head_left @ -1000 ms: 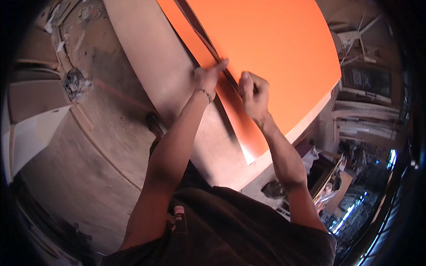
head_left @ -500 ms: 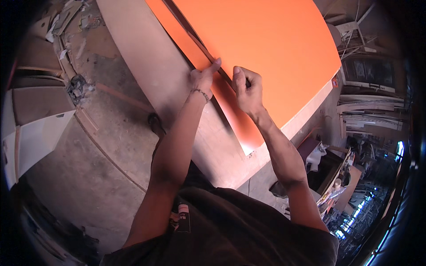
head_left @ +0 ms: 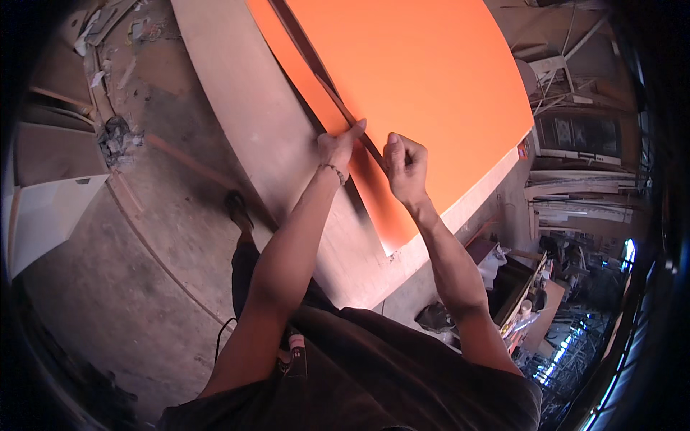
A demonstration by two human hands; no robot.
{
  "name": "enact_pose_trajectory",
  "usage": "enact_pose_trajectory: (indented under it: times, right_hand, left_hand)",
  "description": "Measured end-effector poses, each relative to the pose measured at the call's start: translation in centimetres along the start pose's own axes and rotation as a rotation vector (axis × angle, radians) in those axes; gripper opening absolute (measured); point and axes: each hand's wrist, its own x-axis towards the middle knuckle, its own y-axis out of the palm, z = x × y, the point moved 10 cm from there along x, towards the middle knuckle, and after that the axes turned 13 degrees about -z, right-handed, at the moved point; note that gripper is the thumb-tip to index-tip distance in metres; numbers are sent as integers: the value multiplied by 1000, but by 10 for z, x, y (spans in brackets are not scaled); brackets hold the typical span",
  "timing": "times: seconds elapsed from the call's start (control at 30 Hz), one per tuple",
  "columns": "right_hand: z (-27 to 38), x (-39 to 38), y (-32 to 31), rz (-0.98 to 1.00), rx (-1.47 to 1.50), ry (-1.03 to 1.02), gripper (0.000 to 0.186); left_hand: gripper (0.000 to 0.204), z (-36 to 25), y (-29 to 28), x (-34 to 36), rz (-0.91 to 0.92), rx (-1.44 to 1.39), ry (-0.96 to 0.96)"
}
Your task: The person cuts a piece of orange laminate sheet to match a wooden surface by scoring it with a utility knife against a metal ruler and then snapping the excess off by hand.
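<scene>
A large orange sheet [head_left: 431, 65] lies on a pale wooden board [head_left: 241, 93], with a narrow orange strip [head_left: 305, 82] along its left side. Between sheet and strip runs a long dark brown band [head_left: 305, 47]. My left hand [head_left: 338, 152] is closed around the strip, its thumb stretched over the top towards the band and its fingers mostly hidden. Just to the right, my right hand [head_left: 407, 169] makes a fist at the sheet's left edge, thumb uppermost. What lies inside that fist does not show. Near me, the strip's end curves and catches light.
Wood scraps [head_left: 115, 136] litter the concrete floor at left, beside a white panel [head_left: 57, 215]. Stacked boards [head_left: 582, 194] lie at the right. A cluttered crate [head_left: 517, 287] stands low at the right, near the board's corner.
Both hands have come a little towards me along the strip, nearer its end. The whole view has shifted slightly. Each hand keeps its closed shape.
</scene>
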Motion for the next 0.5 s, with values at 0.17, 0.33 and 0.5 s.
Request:
enact_pose_trajectory:
  times: [0.17, 0.33, 0.5]
  right_hand:
    - [0, -5, -2, -36, 1, -55, 52]
    - [-11, -1, -9, -44, -3, 37, 52]
    - [-7, -2, -11, -28, 73, 156, 52]
  left_hand:
    - [61, -2, 2, 14, 19, 8, 46]
    - [57, 3, 7, 10, 24, 21, 37]
    - [56, 7, 3, 3, 60, 1, -19]
